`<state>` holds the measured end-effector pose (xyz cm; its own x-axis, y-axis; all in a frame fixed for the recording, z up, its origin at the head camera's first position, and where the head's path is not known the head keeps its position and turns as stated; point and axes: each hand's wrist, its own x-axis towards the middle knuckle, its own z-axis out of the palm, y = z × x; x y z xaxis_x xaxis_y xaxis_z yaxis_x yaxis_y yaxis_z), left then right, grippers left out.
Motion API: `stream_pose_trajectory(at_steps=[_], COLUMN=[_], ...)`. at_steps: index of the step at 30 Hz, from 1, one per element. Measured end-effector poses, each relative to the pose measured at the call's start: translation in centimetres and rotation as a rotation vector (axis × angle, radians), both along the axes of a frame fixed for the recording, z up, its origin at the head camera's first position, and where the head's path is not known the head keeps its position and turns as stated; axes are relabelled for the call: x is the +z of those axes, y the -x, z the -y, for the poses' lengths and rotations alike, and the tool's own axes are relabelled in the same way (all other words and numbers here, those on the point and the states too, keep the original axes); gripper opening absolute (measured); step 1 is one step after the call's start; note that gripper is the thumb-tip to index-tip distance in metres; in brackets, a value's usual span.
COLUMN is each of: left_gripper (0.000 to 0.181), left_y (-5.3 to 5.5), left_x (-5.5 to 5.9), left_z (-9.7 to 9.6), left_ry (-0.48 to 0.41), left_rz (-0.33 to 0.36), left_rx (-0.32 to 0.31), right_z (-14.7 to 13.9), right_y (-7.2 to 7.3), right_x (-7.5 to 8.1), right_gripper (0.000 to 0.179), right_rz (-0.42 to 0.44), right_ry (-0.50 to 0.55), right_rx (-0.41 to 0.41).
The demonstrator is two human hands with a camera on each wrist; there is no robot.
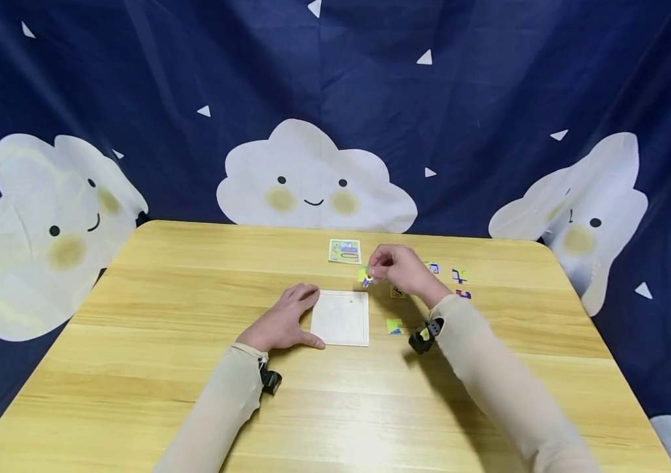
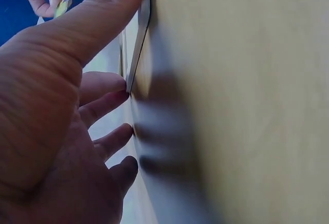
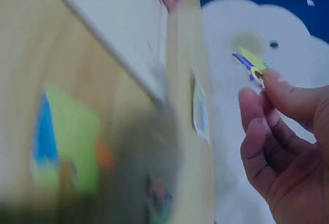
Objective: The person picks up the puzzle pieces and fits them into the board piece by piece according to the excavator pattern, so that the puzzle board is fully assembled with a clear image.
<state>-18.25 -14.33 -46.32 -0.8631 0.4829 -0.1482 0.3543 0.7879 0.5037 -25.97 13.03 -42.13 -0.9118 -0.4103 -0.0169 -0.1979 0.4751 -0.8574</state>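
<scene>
My left hand (image 1: pixel 284 320) holds the left side of a white square puzzle tray (image 1: pixel 340 318), its thumb at the near corner and fingertips at the far one. In the left wrist view the tray's edge (image 2: pixel 138 49) runs between thumb and fingers. My right hand (image 1: pixel 399 268) pinches a yellow-green puzzle piece with purple print (image 1: pixel 365 277) between thumb and fingers. It hangs above the table, just past the tray's far right corner. The right wrist view shows the pinched piece (image 3: pixel 252 67) clear of the wood.
Beyond the tray lies a square picture card (image 1: pixel 344 251) with a printed vehicle. Loose pieces lie to the right: a yellow-blue piece (image 1: pixel 394 326), a partly shadowed piece (image 1: pixel 397 292) and several others, including a yellow-purple one (image 1: pixel 459 276). A dark blue cloud-print curtain (image 1: pixel 465 125) hangs behind the wooden table (image 1: pixel 152 315).
</scene>
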Motion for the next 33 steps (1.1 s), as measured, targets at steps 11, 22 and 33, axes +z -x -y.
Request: stream_pose_trajectory(at_steps=[11, 22, 33], left_gripper=[0.109, 0.109, 0.108], left_y=[0.0, 0.0, 0.1], left_x=[-0.1, -0.4, -0.3], left_z=[-0.3, 0.1, -0.1], left_ry=[-0.02, -0.056, -0.035], left_rz=[-0.004, -0.019, -0.019], left_rx=[-0.001, 0.002, -0.005], right_z=[4.3, 7.7, 8.3], right_y=[-1.6, -2.3, -2.3], right_x=[-2.0, -2.9, -3.5], right_gripper=[0.008, 0.012, 0.01], right_rz=[0.129, 0.23, 0.218], right_ry=[0.025, -0.019, -0.053], right_rx=[-0.006, -0.062, -0.077])
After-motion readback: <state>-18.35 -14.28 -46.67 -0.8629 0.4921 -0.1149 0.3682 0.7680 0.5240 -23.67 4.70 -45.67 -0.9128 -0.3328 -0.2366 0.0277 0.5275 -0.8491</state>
